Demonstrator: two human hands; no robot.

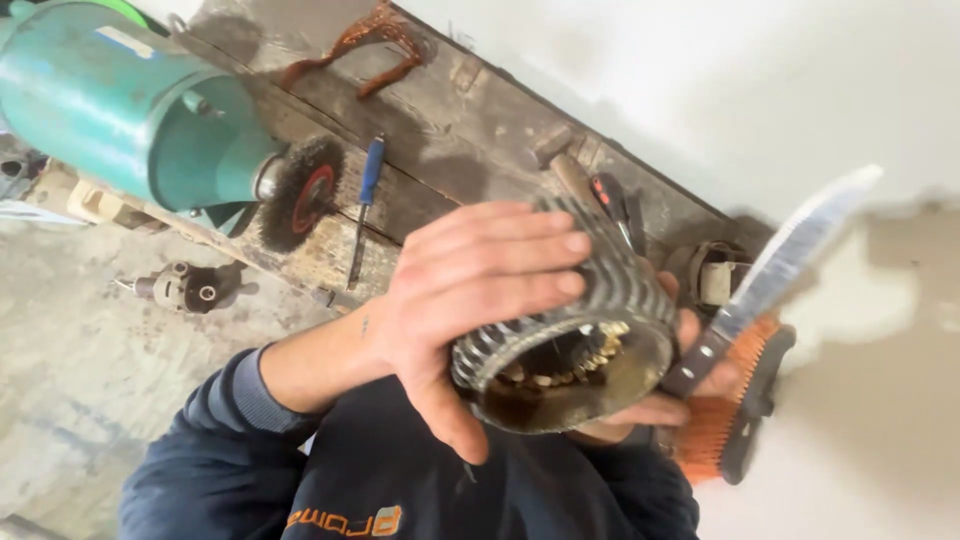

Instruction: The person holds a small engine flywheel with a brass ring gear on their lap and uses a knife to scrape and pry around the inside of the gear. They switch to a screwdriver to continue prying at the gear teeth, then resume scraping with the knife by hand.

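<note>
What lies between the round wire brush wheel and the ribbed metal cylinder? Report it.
A slim blue-handled tool on the dark wooden bench, then the left hand covering the cylinder, in the head view.

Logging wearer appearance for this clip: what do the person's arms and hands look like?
Bare hands, no gloves. Left hand has a small dark mark at the wrist; its navy sleeve is pushed up, showing a lighter blue cuff. Right hand is mostly hidden behind the ribbed motor housing.
</note>
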